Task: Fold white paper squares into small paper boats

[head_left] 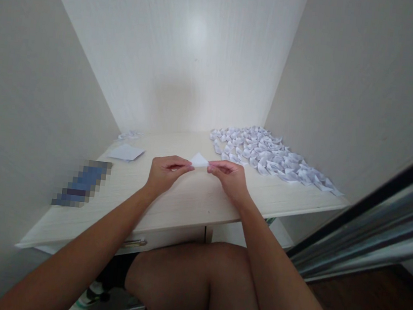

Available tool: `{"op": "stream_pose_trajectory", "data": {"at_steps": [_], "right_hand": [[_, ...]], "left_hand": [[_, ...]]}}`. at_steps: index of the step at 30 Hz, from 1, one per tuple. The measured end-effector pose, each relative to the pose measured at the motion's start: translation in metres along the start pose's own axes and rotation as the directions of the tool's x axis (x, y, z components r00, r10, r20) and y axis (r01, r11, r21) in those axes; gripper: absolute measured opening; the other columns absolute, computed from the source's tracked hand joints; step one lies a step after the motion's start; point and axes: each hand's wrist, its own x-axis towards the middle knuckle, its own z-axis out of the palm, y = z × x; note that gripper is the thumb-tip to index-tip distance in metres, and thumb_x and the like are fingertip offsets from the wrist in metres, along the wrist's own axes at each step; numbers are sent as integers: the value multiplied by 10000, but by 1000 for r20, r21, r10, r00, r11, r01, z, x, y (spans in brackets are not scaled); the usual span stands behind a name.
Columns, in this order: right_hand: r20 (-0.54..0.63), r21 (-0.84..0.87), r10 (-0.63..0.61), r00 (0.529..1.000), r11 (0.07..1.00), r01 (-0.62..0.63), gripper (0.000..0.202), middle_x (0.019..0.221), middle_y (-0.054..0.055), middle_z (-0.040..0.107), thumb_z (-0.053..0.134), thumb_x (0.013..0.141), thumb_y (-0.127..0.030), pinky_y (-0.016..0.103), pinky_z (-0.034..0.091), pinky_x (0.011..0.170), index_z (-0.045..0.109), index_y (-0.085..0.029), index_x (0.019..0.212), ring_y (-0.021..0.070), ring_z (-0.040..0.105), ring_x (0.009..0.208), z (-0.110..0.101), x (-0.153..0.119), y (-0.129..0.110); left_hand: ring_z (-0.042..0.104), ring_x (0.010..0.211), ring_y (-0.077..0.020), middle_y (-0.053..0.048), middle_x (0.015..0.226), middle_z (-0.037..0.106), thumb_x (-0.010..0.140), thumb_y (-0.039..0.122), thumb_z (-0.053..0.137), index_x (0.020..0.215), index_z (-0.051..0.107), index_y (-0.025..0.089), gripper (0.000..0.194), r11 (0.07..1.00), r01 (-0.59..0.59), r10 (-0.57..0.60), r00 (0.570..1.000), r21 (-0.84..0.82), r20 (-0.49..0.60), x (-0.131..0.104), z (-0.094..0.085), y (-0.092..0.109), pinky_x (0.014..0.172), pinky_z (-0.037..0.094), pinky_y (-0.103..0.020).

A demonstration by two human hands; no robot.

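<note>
A small piece of white paper, folded to a triangle [200, 160], is held just above the desk with its point facing away from me. My left hand [169, 170] pinches its left corner between thumb and fingers. At the right corner, my right hand [228, 176] pinches it the same way. Beyond my right hand spreads a large heap of small folded white papers [266, 154]. A flat stack of white paper sheets [126, 152] lies to the left, past my left hand.
The pale desk [178, 206] is boxed in by walls at the back and both sides. A blurred-out dark blue rectangular object [84, 183] lies at the left edge. Some white paper pieces [130, 135] sit in the back left corner. A drawer handle [135, 242] shows below the front edge.
</note>
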Motion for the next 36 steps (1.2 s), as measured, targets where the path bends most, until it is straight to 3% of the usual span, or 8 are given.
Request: {"op": "stream_pose_trajectory", "data": {"at_steps": [6, 10, 13, 19, 25, 29, 36], "right_hand": [[37, -9, -34, 999, 999, 34, 164, 705, 5, 710, 824, 691, -355, 326, 493, 733, 742, -217, 725, 156, 611, 691, 4, 1, 0], [-1, 1, -6, 1000, 1000, 6, 151, 668, 3, 688, 784, 722, -344, 303, 461, 668, 729, -205, 738, 143, 580, 643, 10, 0, 2], [-48, 35, 25, 999, 999, -23, 164, 689, 13, 703, 785, 715, -346, 304, 472, 684, 725, -198, 748, 146, 598, 662, 13, 0, 5], [-91, 108, 58, 994, 993, -48, 198, 703, 18, 712, 797, 695, -350, 326, 518, 744, 689, -197, 760, 165, 662, 707, 22, 0, 7], [-125, 153, 47, 991, 988, -27, 235, 736, 0, 708, 806, 699, -332, 333, 535, 776, 660, -206, 835, 166, 692, 735, 31, 1, 7], [-115, 188, 55, 992, 982, -33, 344, 772, -1, 733, 856, 620, -290, 326, 535, 773, 659, -211, 891, 163, 691, 743, 36, 3, 10], [-143, 189, 54, 988, 982, -26, 269, 718, 2, 732, 837, 642, -292, 330, 528, 760, 672, -204, 836, 167, 686, 722, 40, 3, 7]], "left_hand": [[733, 703, -187, -39, 796, 796, 719, 331, 878, 761, 821, 246, 111, 1000, 16, -16, 1000, -24, 14, 0, 1, 1, 678, 610, -295], [713, 649, -175, -47, 742, 768, 710, 324, 880, 766, 806, 200, 155, 978, 118, -111, 993, -174, 50, 0, 4, 1, 630, 599, -287], [719, 655, -169, -49, 776, 761, 718, 319, 873, 780, 795, 173, 177, 939, 189, -176, 982, -287, 68, 0, 7, 3, 659, 621, -298], [749, 659, -199, -68, 743, 773, 702, 354, 890, 808, 764, 138, 271, 886, 305, -313, 949, -350, 34, 2, 9, 6, 667, 642, -320], [752, 647, -203, -55, 705, 763, 656, 370, 920, 796, 722, 137, 336, 854, 314, -354, 935, -415, -21, 2, 12, 8, 679, 661, -347], [757, 648, -213, -52, 711, 763, 644, 388, 927, 799, 717, 136, 363, 848, 320, -370, 928, -422, -39, 2, 14, 8, 685, 668, -362], [759, 641, -202, -58, 714, 770, 633, 330, 938, 838, 735, 127, 353, 822, 307, -370, 928, -480, -39, 3, 14, 10, 647, 660, -313]]}}
